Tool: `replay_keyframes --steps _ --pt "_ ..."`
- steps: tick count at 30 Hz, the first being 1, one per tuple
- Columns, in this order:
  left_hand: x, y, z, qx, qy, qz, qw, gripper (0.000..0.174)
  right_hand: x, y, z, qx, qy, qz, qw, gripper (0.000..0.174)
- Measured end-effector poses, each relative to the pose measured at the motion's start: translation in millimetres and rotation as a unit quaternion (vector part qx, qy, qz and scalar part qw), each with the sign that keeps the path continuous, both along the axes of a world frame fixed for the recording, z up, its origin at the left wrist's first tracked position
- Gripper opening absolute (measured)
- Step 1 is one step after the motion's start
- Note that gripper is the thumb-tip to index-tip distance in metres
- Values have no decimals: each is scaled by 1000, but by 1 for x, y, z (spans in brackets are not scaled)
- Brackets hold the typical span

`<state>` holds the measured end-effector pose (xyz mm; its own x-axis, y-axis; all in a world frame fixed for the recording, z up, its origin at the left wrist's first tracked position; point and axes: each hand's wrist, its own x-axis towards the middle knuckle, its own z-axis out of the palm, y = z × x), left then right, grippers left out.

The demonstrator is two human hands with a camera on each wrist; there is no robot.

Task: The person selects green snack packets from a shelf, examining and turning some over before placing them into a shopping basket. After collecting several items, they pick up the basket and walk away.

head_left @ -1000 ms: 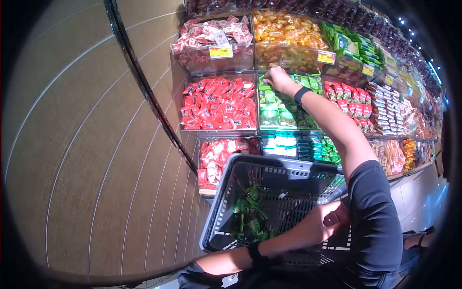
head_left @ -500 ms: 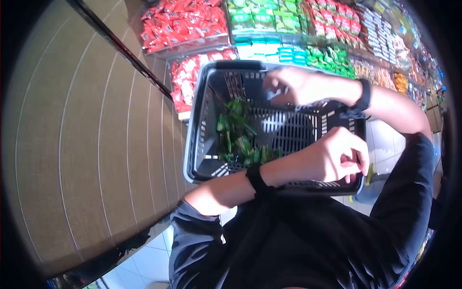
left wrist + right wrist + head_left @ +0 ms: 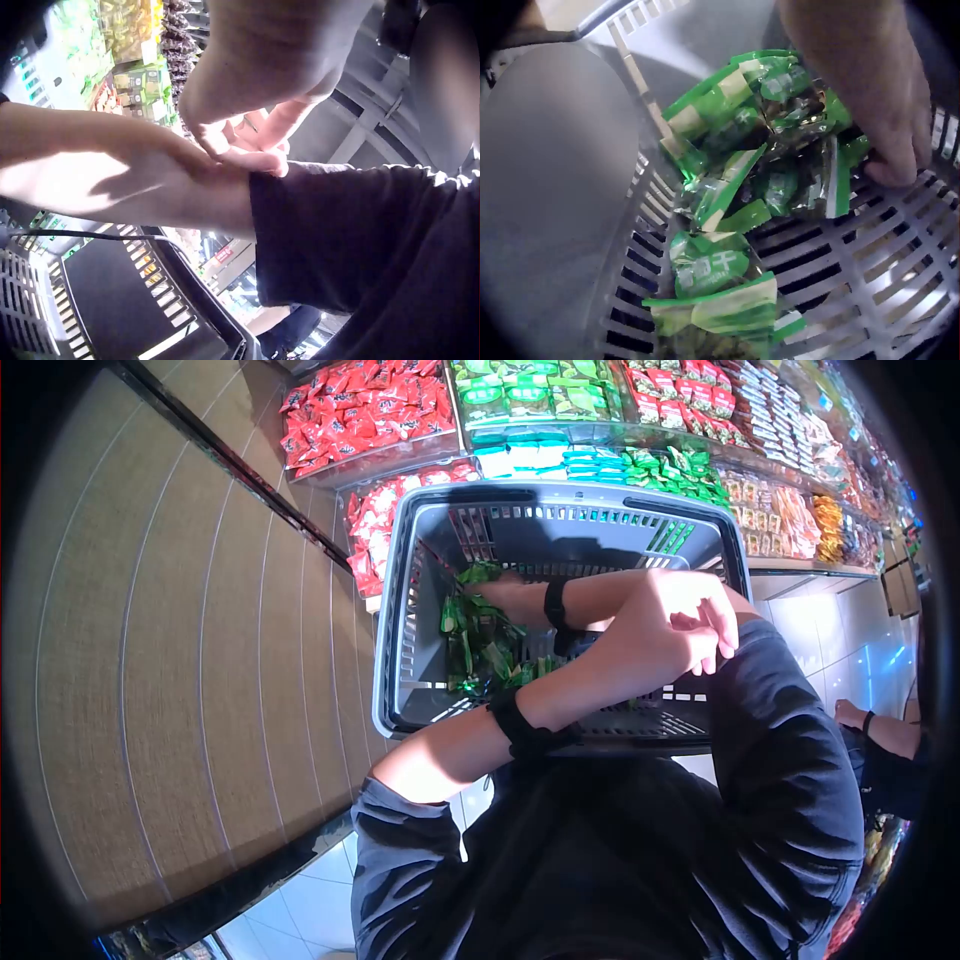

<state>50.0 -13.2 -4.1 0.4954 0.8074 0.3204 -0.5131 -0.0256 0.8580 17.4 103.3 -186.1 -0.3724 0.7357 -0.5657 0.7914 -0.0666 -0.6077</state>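
Note:
A grey basket [image 3: 560,492] stands in front of the person, with several green snack packets [image 3: 465,635] at its left end. Down among these packets [image 3: 712,270] is the right hand [image 3: 500,596]; its thumb side touches or nearly touches the basket floor [image 3: 877,225] in the right wrist view. Packets and the hand [image 3: 877,97] itself hide most fingertips, so a grip cannot be told. Above the right forearm hangs the left hand [image 3: 685,622], its fingers loosely curled with nothing visible in them. In the left wrist view this hand [image 3: 262,82] is close to the right sleeve [image 3: 322,232].
Behind the basket rise shelf bins of red packets [image 3: 370,415], green packets [image 3: 530,390] and teal packets [image 3: 595,464]. A brown panelled surface [image 3: 180,660] lies to the left. Another person's arm [image 3: 892,735] shows at the right, over the tiled floor [image 3: 825,615].
The right hand has come down from the green shelf bin into the basket and across to its left-end packets. The left hand has shifted slightly up and left since half a second ago.

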Motion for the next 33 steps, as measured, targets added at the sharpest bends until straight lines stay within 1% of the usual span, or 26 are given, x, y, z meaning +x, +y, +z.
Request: replay_keyframes --steps 3,8,14,16,17,18,19,20,21,22,23,24,25,26,27,28,29,30,31,32,33 --pt "-2 2 0 -11 -4 15 1000 11 -5 -2 -7 16 22 -18 999 95" --pt "-1 2 3 -15 11 5 1000 10 -2 -3 -9 48 57 -57 996 91" --pt "-3 8 -1 15 6 15 1000 7 3 -10 -12 80 102 -104 986 87" --pt "-5 8 0 -18 40 71 996 7 5 -11 -9 93 118 -121 981 85" --pt "-7 14 -6 -17 41 69 997 7 7 -11 -7 101 125 -130 978 85" --pt "-9 24 -17 12 -31 78 996 7 14 -10 -4 104 126 -135 977 85" --pt "-14 25 0 39 -105 84 990 7 28 -10 8 68 202 -126 969 83" --pt "-29 15 15 1 23 149 989 11 46 -10 21 34 277 -116 953 81" --pt "-43 18 22 -29 49 142 988 11 64 -9 37 2 350 -104 931 79" --pt "-45 16 29 -74 -13 205 976 12 81 -11 63 -29 420 -91 902 77" --pt "-54 18 33 -41 -14 259 965 12 93 -13 86 -59 487 -74 868 76" --pt "-64 21 34 -23 -17 314 949 13 83 -19 120 -65 414 -188 888 38" --pt "-71 24 35 -15 -12 384 923 14 91 -25 157 -167 429 -171 871 32" --pt "-91 37 26 77 70 433 895 21 102 -33 184 -179 486 -142 844 32" --pt "-98 44 22 53 35 440 896 29 116 -36 200 -190 541 -109 812 32" --pt "-99 44 21 35 49 436 898 33 125 -16 183 -140 549 -80 820 30" --pt "-97 42 20 17 64 431 900 38 145 -4 168 -23 523 7 852 29" --pt "-92 42 18 26 60 428 901 38 149 -9 182 -13 523 9 852 29" --pt "-87 41 15 -73 -6 299 951 40 150 -19 197 -41 542 -28 839 29" --pt "-82 40 14 -173 -68 160 970 44 149 -30 213 -72 560 -65 823 29" --pt "-77 38 13 -170 -66 159 970 44 148 -36 226 -105 577 -101 803 29"
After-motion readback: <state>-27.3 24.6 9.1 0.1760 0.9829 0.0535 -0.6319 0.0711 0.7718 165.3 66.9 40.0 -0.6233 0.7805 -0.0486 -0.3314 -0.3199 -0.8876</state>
